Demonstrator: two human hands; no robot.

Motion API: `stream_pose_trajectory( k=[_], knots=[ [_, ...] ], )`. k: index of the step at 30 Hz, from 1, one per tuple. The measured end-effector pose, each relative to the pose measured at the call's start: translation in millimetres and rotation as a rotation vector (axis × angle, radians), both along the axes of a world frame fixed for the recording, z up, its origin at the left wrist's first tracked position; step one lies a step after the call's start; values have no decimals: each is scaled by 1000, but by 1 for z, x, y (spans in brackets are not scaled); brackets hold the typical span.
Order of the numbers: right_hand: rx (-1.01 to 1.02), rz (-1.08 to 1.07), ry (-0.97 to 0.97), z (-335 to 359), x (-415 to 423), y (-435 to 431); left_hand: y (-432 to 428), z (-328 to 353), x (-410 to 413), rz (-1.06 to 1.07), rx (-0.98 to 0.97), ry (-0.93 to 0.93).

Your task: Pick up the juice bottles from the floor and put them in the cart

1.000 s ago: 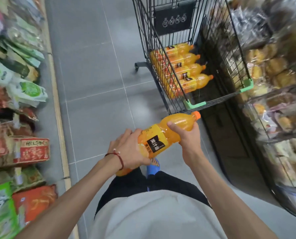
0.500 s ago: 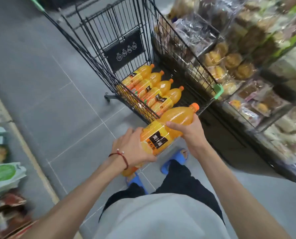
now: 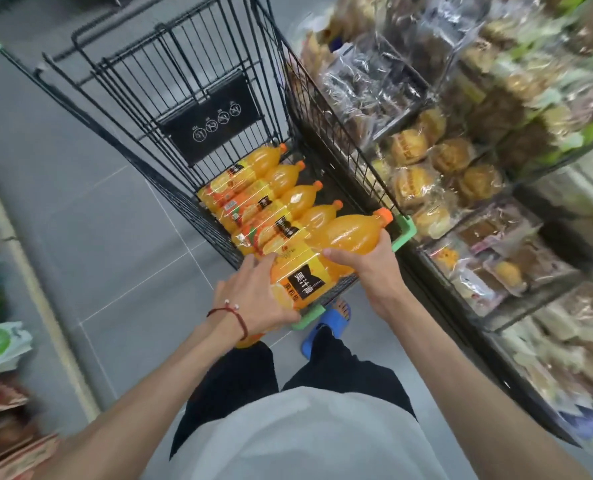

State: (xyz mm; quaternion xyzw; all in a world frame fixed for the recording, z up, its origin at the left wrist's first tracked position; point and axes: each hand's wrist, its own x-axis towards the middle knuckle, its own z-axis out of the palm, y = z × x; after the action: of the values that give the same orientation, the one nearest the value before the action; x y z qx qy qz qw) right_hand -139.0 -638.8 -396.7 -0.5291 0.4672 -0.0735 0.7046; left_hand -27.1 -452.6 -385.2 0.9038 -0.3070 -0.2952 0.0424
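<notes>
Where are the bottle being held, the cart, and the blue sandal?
held bottle [image 3: 343, 237]: head view, orange shoulder.
cart [image 3: 407, 228]: head view, green corner guard.
blue sandal [image 3: 328, 329]: head view, top strap.

Five juice bottles [image 3: 283, 177], four in one cart [image 3: 326, 109], one in two hands [image 3: 253, 301] [image 3: 378, 270]; one blue slipper [image 3: 328, 327]

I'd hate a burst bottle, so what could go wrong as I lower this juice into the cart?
The held bottle hangs over the near rim of the cart, so its base could catch the wire. Inside, four bottles already lie side by side; this one might land on them and roll.
</notes>
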Motion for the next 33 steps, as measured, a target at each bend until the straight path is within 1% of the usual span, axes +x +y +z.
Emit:
stream_pose_trajectory(
  k=[8,15,22,27,30,33],
  knots=[
    [46,-5,88,-27,13,-60,-61,-23,10,29,67,6],
    [56,-20,185,-66,38,-79,-88,-60,40,-47,128,29],
    [133,8,328,-122,55,-84,-94,-121,52,-62,198,99],
    [199,7,396,-171,68,-90,-97,-175,58,-53,214,112],
    [253,-70,417,-199,78,-96,-99,-203,58,-60,230,120],
    [261,-148,489,-216,90,-95,-102,-225,57,-51,243,141]
  ],
)
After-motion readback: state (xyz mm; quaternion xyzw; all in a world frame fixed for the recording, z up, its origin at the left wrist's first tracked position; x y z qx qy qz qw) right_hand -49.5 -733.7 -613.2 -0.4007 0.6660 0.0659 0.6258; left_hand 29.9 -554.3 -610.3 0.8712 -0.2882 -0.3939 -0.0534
